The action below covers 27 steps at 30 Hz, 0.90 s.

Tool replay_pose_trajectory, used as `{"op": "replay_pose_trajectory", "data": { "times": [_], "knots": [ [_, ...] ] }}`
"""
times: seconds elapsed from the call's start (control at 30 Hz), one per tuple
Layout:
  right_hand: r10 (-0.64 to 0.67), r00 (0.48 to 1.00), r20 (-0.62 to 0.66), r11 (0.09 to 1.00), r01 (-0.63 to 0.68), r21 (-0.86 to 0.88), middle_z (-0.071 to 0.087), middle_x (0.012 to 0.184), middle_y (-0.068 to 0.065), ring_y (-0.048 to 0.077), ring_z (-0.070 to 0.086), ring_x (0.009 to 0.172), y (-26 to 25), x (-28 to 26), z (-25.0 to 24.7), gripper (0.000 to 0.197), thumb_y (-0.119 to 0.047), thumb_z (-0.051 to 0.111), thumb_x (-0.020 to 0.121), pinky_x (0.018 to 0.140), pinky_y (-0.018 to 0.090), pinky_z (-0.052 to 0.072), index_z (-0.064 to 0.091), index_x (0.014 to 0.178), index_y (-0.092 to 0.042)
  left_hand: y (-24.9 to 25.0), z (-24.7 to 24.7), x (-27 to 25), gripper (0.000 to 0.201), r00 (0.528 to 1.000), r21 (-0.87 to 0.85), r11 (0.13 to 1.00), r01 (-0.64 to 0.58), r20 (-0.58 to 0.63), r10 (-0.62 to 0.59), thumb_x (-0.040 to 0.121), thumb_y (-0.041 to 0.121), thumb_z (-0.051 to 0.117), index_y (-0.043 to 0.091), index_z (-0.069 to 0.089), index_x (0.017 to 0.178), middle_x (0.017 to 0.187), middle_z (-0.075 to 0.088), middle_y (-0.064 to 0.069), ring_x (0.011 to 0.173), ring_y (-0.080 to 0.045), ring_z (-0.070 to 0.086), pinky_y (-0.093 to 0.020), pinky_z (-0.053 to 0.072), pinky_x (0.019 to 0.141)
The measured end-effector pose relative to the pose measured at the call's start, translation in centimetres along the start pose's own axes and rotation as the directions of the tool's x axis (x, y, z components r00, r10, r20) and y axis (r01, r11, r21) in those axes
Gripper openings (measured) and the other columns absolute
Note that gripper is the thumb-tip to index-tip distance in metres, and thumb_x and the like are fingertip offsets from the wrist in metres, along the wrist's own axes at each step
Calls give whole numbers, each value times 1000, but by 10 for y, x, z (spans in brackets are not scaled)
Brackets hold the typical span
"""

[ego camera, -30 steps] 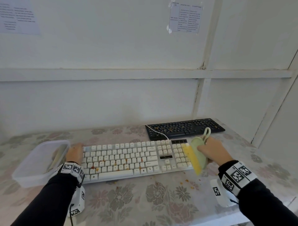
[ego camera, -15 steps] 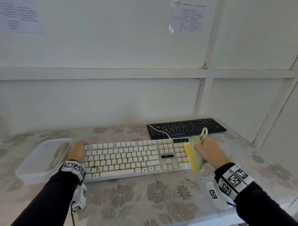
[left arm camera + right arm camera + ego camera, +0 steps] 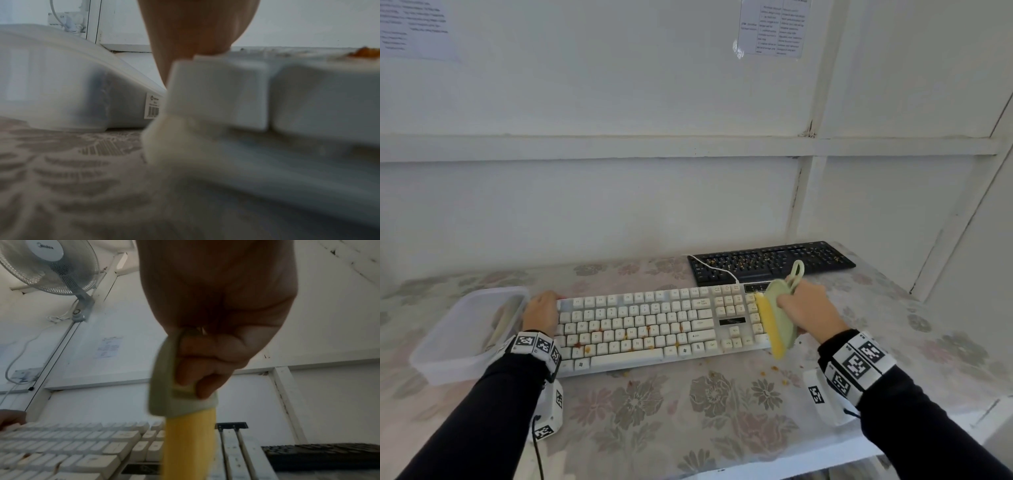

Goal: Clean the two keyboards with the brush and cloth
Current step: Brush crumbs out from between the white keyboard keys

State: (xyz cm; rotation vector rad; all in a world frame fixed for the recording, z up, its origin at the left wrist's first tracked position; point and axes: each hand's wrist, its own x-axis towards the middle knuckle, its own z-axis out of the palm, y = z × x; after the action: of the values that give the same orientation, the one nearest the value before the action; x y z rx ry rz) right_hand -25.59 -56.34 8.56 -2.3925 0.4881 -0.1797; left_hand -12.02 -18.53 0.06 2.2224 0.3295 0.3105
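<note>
A white keyboard [image 3: 654,329], stained with orange crumbs, lies across the middle of the table. My right hand [image 3: 804,311] grips a green brush [image 3: 780,308], whose yellow bristles [image 3: 768,325] touch the number pad at the right end. The right wrist view shows my fingers curled round the brush body [image 3: 164,378] above the white keyboard [image 3: 82,451]. My left hand [image 3: 541,311] rests flat on the keyboard's left end, seen close at its corner [image 3: 216,97]. A black keyboard [image 3: 770,262], speckled with crumbs, lies behind on the right. A pale folded thing, perhaps the cloth [image 3: 505,318], lies in the container.
A translucent plastic container [image 3: 448,356] stands just left of the white keyboard, close to my left hand. Orange crumbs [image 3: 774,369] lie on the floral tablecloth in front of the brush. A white wall runs behind the table; its front edge is near my arms.
My right hand has carried the brush a little to the left, from the keyboard's right edge onto the number pad. The left hand has stayed on the keyboard's left end.
</note>
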Motion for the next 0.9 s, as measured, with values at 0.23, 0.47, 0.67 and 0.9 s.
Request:
{"op": "replay_pose_trajectory", "data": {
  "times": [0.23,0.47,0.67,0.9],
  "knots": [
    [-73,996,-44,997,72,-18,43,55,-2,7,38,43,-8,0,17,34,-19,44,95,32,9,28,40,62,-14,-6,3,5,36,999,-8,999,-35,-6,35,98,7,31,-5,64,102,115,59,-27,106,-37,52,-38,36,86],
    [12,997,70,998,-8,-59,48,64,3,13,49,53,-3,-7,10,23,-11,42,91,48,21,43,40,68,-15,-10,3,11,35,998,80,995,-53,31,51,97,4,33,-5,66,102,114,60,-28,105,-39,52,-37,35,83],
    [-189,970,-151,968,210,137,51,60,-1,11,45,46,-7,-6,6,31,-24,38,98,39,14,35,33,128,-26,-9,1,10,30,995,139,986,-96,42,90,95,-1,36,-8,65,101,110,61,-30,101,-40,54,-37,36,81],
    [-152,988,34,987,149,63,52,70,1,14,49,53,0,-5,18,39,-1,40,89,43,21,46,44,119,-27,-12,1,16,33,997,97,993,-62,59,57,93,0,35,-4,68,90,95,66,-26,84,-34,55,-36,39,75]
  ]
}}
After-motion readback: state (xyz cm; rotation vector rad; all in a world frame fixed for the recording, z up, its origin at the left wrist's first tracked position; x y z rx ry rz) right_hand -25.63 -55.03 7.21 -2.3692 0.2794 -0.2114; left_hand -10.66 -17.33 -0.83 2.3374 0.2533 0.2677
